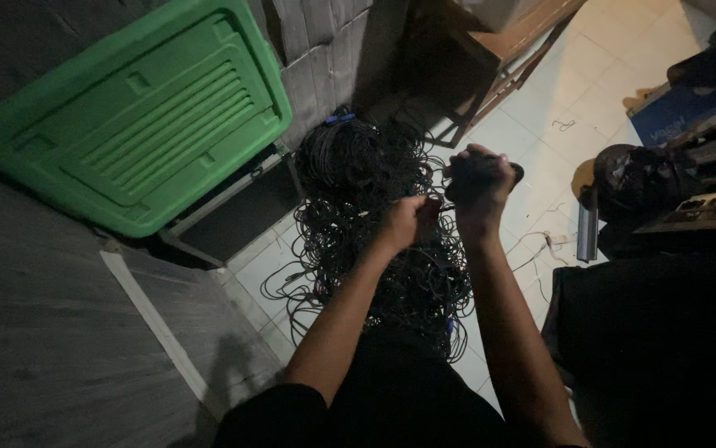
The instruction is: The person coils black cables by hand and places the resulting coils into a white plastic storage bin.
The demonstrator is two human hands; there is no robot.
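We see both hands over the tangled black cable pile [375,224] — left hand [408,220] clenched on a strand, right hand [478,178] fisted around a coiled bundle.

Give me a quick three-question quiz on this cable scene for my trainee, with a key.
1. True or false: both hands are closed around black cable above the cable pile.
2. Which hand is raised higher in the picture: the left hand or the right hand?
3. Multiple choice: where does the green lid sit? A) left of the pile, leaning on the grey wall; B) on the keyboard; C) under the wooden chair.

Key
1. True, as far as the dim light shows.
2. The right hand.
3. A.
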